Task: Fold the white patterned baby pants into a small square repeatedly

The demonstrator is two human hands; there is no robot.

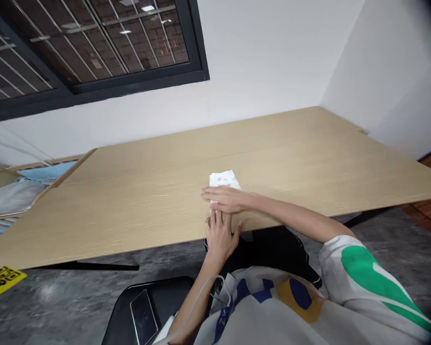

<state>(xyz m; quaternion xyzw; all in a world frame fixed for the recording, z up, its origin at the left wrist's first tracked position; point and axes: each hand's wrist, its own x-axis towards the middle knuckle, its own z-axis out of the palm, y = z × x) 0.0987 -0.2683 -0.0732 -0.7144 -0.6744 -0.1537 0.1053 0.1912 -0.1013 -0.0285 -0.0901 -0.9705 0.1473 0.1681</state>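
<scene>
A small white paper item (224,178) with faint printed marks lies on the light wooden table (147,191), near its front edge. Across its lower part rests my right hand (225,197), flat, with fingers stretched to the left. Just below, my left hand (221,235) lies with fingers spread and pointing away from me; its fingertips meet the underside edge of my right hand and the bottom of the paper. Part of the paper is hidden under my hands. Neither hand grips anything.
At the far left stands an open box (53,189) with blue and white plastic inside. A black chair (120,311) below the table holds a phone (144,318). A white cable (201,292) runs over my left forearm. Behind the table are a wall and a barred window.
</scene>
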